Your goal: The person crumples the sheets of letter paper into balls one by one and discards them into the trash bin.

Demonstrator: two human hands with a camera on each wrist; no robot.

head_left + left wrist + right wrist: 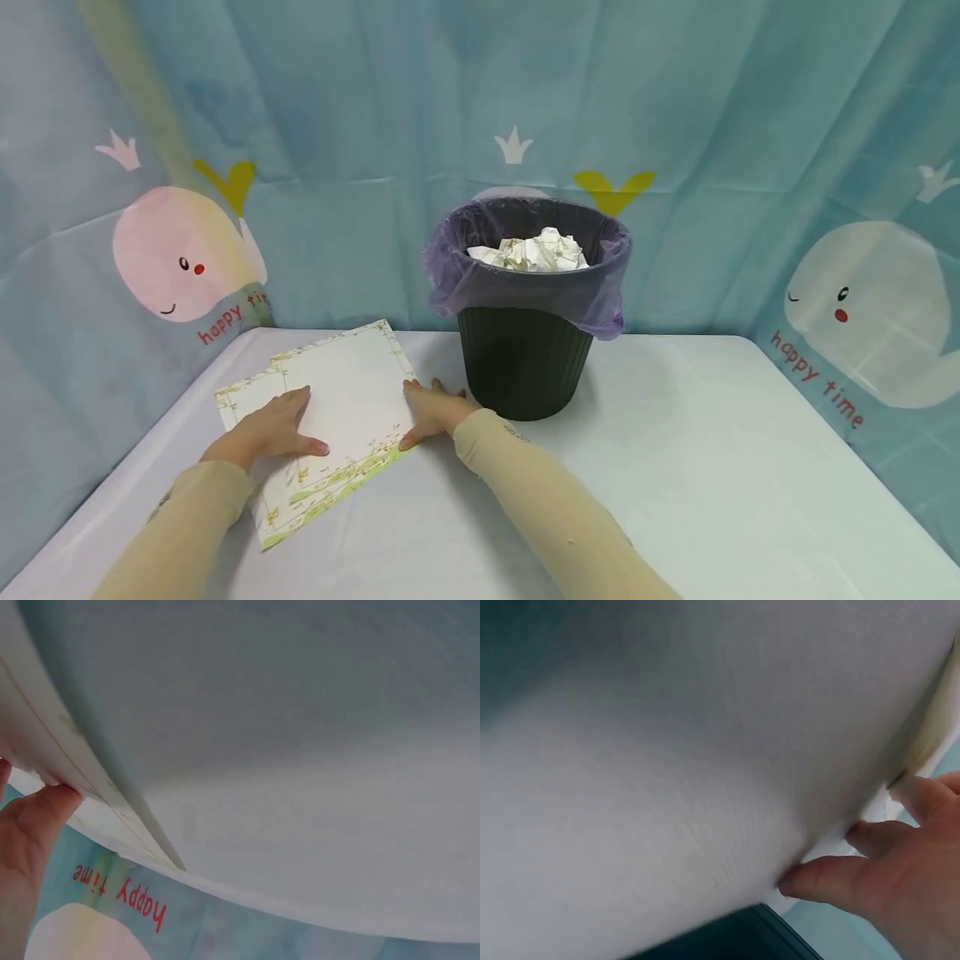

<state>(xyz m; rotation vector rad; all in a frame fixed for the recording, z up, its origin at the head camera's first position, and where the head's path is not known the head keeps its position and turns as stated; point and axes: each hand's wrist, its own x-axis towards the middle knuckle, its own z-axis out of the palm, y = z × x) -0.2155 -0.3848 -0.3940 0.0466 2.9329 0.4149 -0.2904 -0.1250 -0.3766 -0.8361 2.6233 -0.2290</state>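
Observation:
Two sheets of white paper with a printed leafy border lie overlapped on the left side of the table. The top sheet [348,387] is shifted up and right of the lower sheet [249,395]. Spread over the left part of the sheets, my left hand [266,429] rests with its thumb pointing right across the top one. My right hand [433,410] is at the top sheet's right edge, its thumb near the lower corner and its fingers spread. In the right wrist view its fingertips [799,881] touch down beside the paper's edge. Neither hand visibly grips anything.
A dark ribbed bin [525,358] stands just right of my right hand. Its purple liner bag [517,287] folds over the rim, and crumpled paper [543,252] fills it high. Behind the white table [712,458] hangs a blue curtain [337,167] with whale prints.

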